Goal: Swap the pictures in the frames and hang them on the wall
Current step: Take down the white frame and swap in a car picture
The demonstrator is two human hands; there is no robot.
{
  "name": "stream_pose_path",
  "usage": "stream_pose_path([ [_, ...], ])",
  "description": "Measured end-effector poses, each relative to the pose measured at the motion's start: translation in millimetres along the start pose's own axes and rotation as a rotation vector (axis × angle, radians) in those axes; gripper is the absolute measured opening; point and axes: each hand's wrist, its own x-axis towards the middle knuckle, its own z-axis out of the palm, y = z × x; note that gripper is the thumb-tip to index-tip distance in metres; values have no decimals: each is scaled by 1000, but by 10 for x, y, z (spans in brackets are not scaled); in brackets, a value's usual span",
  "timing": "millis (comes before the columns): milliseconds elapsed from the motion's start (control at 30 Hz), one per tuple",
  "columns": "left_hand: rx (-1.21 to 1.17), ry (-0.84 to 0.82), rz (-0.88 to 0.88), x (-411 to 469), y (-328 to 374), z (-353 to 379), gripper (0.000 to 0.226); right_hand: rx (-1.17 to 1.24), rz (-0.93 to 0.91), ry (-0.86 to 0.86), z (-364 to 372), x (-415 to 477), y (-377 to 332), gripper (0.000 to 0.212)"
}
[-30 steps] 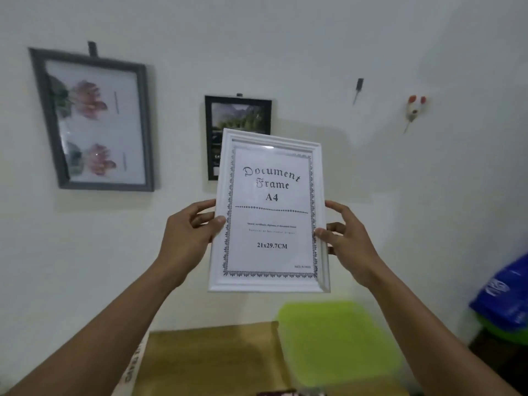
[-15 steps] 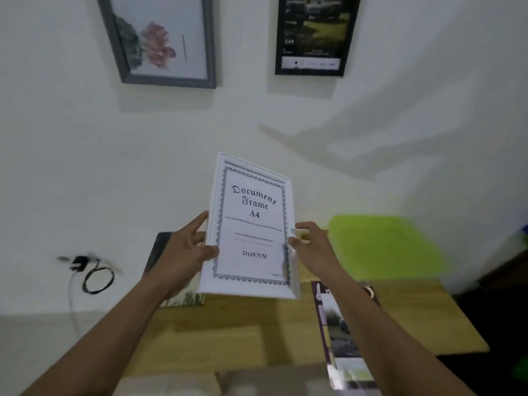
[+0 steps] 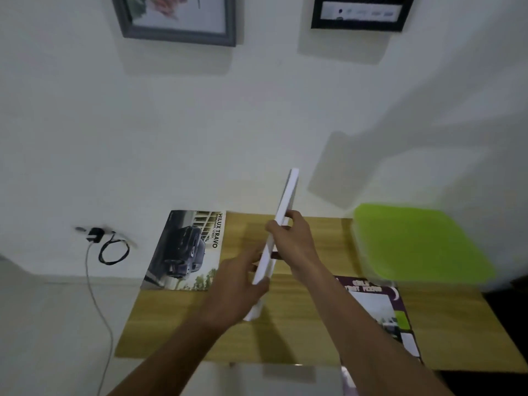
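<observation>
Head view: the white frame is held edge-on above the wooden table. The left hand grips its lower part and the right hand curls its fingers round the middle. A car picture lies flat on the table to the left.

Head-worn, facing down, near table

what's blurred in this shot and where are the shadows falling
Head view: motion smears the left hand and the white frame near it; the green lid is soft; the car poster reads clearly. Also head view: the frame shadows the wall to its right and the wooden table beneath.
</observation>
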Motion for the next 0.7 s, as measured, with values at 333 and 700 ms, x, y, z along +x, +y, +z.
stream_pose_path([
  [333,96,159,-393,439,-431,178,56,80,93,-3,-771,383,375,43],
  [700,2,22,-500,659,-969,322,54,-172,122,-165,-1021,865,974,48],
])
